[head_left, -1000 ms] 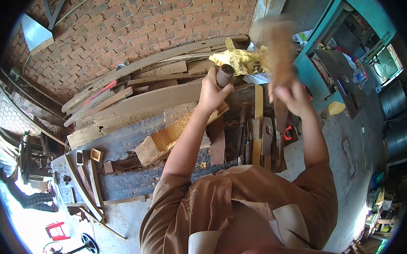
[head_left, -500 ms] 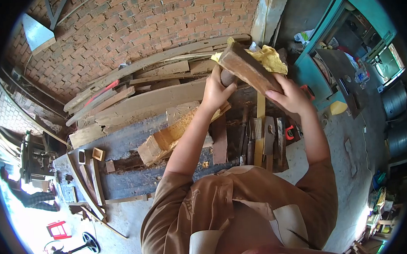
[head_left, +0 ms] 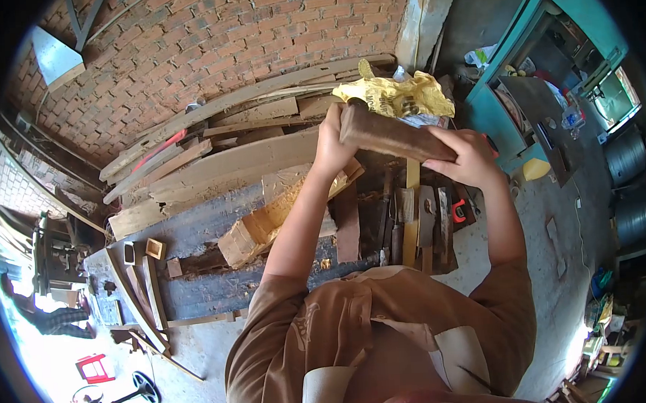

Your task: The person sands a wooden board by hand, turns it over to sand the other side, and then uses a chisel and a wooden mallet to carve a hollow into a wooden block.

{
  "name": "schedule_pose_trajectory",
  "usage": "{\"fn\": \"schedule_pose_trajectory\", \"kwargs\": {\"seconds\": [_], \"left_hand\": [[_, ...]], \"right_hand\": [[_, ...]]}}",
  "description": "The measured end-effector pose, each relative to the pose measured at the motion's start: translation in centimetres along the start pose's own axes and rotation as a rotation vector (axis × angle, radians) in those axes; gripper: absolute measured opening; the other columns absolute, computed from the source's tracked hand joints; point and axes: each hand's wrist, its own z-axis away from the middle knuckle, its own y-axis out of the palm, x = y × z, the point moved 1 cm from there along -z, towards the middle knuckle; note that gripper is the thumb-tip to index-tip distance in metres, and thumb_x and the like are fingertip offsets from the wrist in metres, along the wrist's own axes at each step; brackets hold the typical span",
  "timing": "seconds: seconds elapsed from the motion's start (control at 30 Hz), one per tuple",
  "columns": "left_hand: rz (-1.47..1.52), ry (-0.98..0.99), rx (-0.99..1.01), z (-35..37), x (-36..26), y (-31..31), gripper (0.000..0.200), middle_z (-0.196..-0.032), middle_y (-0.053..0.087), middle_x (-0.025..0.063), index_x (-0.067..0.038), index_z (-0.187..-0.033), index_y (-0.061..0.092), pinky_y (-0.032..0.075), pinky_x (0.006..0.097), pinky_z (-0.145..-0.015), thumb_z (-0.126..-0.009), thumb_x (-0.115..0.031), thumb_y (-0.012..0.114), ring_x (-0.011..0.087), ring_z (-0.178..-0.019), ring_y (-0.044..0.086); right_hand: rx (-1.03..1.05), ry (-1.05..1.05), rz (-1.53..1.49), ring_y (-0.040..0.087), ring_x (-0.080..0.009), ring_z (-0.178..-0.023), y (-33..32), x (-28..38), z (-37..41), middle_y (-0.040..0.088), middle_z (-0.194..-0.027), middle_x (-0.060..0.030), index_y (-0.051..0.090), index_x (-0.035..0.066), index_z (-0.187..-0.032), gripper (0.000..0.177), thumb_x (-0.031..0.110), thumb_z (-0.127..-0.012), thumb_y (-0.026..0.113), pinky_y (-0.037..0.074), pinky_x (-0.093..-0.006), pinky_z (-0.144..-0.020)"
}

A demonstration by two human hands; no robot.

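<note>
A thick brown wooden block (head_left: 396, 135) is held up over the far right part of the workbench (head_left: 211, 291). My left hand (head_left: 330, 145) is closed at its left end, where a dark rounded part shows just behind the block. The fingers of my right hand (head_left: 468, 157) are wrapped round the right end. Behind the block lies a crumpled yellow bag (head_left: 412, 97). Below my hands, a carved pale wood piece (head_left: 256, 229) with a hollow rests on the bench, partly hidden by my left forearm. Chisels (head_left: 397, 234) and a yellow strip (head_left: 411, 234) lie at the right.
Long boards (head_left: 227, 159) are stacked along the brick wall (head_left: 258, 31). Two small square boxes (head_left: 156, 248) and narrow strips (head_left: 155, 292) lie at the bench's left. A red tape measure (head_left: 460, 211) is near its right edge. Another person (head_left: 50, 318) is at far left.
The block has come down slightly and turned, so it lies closer to level, and more of the yellow bag shows behind it. Both hands still hold it.
</note>
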Motion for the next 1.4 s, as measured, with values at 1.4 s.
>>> {"fn": "schedule_pose_trajectory", "kwargs": {"seconds": [1.4], "left_hand": [[0.025,-0.017,-0.012,-0.1,-0.3,0.7,0.034,-0.078,0.057,0.0211,0.002,-0.089,0.043,0.045,0.0359,-0.067,-0.066,-0.011,0.064,0.0343,-0.075,0.059]], "right_hand": [[0.051,0.03,-0.25,0.053,-0.0215,-0.105,0.1,1.3,-1.7,0.053,-0.116,-0.0143,0.032,0.028,-0.133,0.059,0.024,-0.081,0.06,0.039,-0.0317,-0.088]]}}
